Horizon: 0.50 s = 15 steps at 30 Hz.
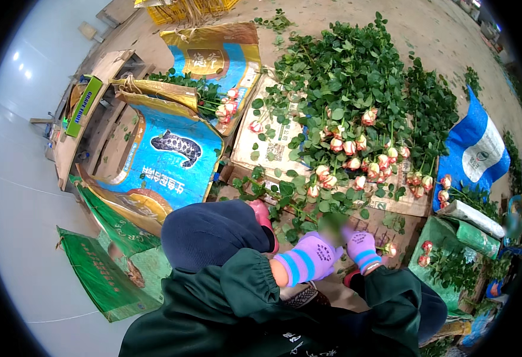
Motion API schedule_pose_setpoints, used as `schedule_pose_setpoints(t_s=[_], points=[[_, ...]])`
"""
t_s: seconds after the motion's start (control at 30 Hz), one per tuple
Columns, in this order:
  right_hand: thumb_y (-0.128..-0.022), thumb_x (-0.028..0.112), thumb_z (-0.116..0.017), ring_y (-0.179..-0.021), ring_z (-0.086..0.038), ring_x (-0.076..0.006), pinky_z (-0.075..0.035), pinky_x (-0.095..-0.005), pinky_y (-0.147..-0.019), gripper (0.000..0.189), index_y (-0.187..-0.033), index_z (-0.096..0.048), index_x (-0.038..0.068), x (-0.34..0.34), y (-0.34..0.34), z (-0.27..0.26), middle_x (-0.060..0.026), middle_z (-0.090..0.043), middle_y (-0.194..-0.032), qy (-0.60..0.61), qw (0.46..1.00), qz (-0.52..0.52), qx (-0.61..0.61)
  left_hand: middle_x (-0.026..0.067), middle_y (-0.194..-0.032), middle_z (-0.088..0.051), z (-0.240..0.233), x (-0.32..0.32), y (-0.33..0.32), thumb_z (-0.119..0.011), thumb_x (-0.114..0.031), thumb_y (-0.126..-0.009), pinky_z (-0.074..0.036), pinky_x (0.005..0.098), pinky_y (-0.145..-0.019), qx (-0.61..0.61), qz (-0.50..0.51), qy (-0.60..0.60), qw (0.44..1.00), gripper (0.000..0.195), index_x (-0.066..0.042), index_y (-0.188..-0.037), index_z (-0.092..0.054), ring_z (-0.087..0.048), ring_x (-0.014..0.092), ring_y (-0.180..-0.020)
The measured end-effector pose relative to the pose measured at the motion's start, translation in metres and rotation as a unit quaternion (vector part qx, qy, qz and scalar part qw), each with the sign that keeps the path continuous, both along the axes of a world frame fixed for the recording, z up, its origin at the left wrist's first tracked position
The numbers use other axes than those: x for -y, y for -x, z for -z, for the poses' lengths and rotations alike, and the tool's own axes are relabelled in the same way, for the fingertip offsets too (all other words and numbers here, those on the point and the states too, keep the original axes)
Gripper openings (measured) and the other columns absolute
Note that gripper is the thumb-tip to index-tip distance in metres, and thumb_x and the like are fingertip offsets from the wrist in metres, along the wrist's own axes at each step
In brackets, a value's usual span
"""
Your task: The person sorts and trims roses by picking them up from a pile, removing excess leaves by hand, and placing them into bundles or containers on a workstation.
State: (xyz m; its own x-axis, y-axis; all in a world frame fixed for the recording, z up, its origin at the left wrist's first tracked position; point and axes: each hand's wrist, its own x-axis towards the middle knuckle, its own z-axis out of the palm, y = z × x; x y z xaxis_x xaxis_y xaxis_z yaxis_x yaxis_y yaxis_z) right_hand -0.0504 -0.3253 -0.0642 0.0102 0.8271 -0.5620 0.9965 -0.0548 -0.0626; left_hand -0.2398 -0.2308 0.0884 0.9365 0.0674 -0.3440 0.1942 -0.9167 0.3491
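My left hand (311,258), in a lilac glove with blue bands, is close beside my right hand (363,249), gloved alike. Their fingers meet around a blurred green patch, so what they hold is not clear. A rose stem with leaves (283,196) runs from the upper left towards them, and one pink-and-cream rose (390,249) shows just right of my right hand. Beyond my hands, a large heap of leafy roses (346,80) lies on a printed sheet (261,134), with several blooms (372,169) facing me.
To the left lie a blue and yellow printed sack (171,151) and green sacks (109,276). Cut roses (227,107) rest on another sack (212,53). A wooden bench (87,116) stands farther left. At right are a blue and white sack (475,143) and a green sack with roses (439,263).
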Motion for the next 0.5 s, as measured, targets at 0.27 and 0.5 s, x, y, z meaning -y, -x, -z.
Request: schedule_pose_setpoints(t_s=[0.27, 0.5], points=[[-0.089, 0.016, -0.045, -0.071, -0.069, -0.0295, -0.047, -0.0466, -0.053, 0.024, -0.110, -0.055, 0.010, -0.026, 0.037, 0.058, -0.0097, -0.070, -0.081, -0.053, 0.995, 0.067, -0.060, 0.0075, -0.080, -0.063, 0.019, -0.012, 0.001, -0.056, -0.038, -0.086, -0.046, 0.0402, -0.064, 0.036, -0.035, 0.062, 0.997, 0.047, -0.005, -0.120, -0.054, -0.062, 0.028, -0.071], [-0.088, 0.017, -0.049, -0.090, -0.068, -0.0279, -0.048, -0.0494, -0.069, 0.027, -0.112, -0.059, 0.011, -0.026, 0.050, 0.087, -0.0077, -0.070, -0.098, -0.006, 0.983, 0.152, -0.101, 0.0118, -0.087, -0.065, 0.007, -0.012, -0.008, -0.056, -0.040, -0.087, -0.047, 0.0405, -0.067, -0.006, -0.019, 0.047, 0.999, 0.047, -0.007, -0.121, -0.054, -0.062, 0.030, -0.072]])
